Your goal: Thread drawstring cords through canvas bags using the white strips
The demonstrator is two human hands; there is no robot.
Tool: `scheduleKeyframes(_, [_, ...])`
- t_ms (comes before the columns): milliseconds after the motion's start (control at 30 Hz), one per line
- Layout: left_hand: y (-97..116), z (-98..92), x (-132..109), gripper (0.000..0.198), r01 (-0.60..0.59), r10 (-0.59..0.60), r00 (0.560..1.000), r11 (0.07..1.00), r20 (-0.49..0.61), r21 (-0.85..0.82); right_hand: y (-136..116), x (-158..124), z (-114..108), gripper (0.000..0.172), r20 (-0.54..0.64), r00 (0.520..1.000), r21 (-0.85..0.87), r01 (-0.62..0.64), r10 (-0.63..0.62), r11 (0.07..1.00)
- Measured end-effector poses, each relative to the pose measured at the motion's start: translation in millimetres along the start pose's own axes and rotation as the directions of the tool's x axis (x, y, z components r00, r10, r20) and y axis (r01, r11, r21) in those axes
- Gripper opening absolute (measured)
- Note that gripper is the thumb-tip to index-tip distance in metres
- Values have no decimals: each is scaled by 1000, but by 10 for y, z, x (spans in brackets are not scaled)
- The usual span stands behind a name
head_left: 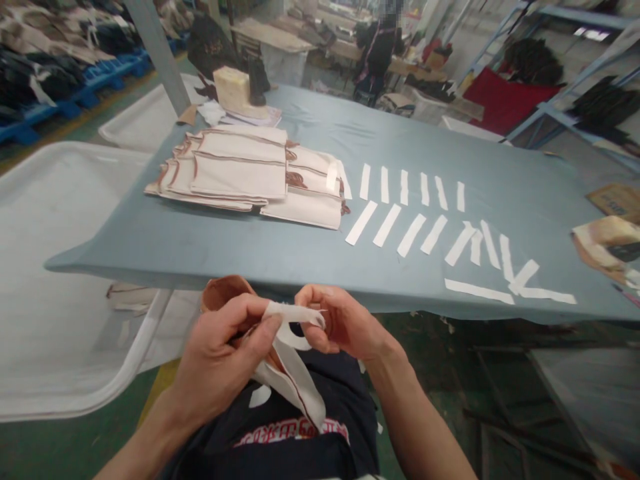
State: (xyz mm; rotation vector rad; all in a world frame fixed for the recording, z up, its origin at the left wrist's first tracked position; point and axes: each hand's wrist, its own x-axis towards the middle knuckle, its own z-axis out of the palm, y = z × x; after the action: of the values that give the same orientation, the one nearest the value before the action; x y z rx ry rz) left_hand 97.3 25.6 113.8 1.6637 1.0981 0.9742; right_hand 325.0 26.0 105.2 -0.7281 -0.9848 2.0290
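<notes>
Over the lap, my left hand (220, 353) is closed, thumb against fingers, on a cream fabric piece (300, 380) with brown edging. A brown part (226, 291) shows just behind that hand. Between my two hands runs a white strip (295, 311), pinched at its left end under my left thumb. My right hand (345, 323) has its fingers curled at the strip's other end, where the strip bends round. A thin white loop hangs below it. Part of the fabric piece is hidden by my left hand.
Across the blue-green covered table (200, 250) lie stacked cream fabric pieces (240, 163) with brown edges, and several white strips (413, 235) in rows. A yellowish block (233, 90) stands at the far left. White tubs (65, 220) border the left side. A person (377, 53) is in the background.
</notes>
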Motion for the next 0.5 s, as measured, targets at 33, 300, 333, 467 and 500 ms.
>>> scheduleKeyframes(33, [-1,-31,7,26,-76,76,997,995,5,69,-57,-32,-5,55,-20,1000,-114,6,-8,994])
scheduleKeyframes(300, [-80,-345,19,20,-626,586,777,680,230,383,-422,-117,-31,63,77,994,-583,-22,82,812])
scheduleKeyframes(333, [-92,-357,32,18,-663,621,742,625,252,413,-431,-86,-34,65,120,987,-571,-21,109,820])
scheduleKeyframes(467, [-99,-332,113,15,-747,731,637,508,245,429,-359,54,-13,75,274,954,-430,4,126,903])
scheduleKeyframes(500, [-98,-324,131,17,-758,745,622,498,239,422,-326,76,4,75,280,951,-394,-12,133,919])
